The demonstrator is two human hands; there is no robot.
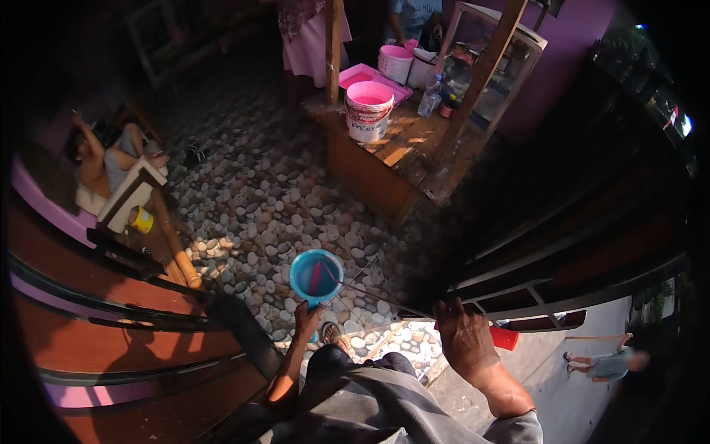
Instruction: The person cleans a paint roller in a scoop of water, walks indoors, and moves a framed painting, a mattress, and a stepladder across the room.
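My left hand [308, 320] is closed round the handle of a blue water dipper [296, 289], held above the pebbled floor. Inside the dipper is a pinkish-red roller head [316, 278], surrounded by what looks like cloudy liquid. From it a thin metal rod [381, 297] runs right to my right hand [466, 339], whose fingers are curled at the rod's end beside the dark gate. The rod and roller head look like a paint roller; its grip is mostly hidden by my fingers. Just right of that hand shows a red piece [505, 338]; whether it belongs to the roller I cannot tell.
A wooden stand [370, 166] ahead bears a pink paint bucket [369, 111], a pink tray [403, 92], bottles [430, 96] and a glass case [484, 70]. Two people stand behind it. Another person [111, 159] reclines left; one [610, 364] is outside right. Dark gate panels flank me.
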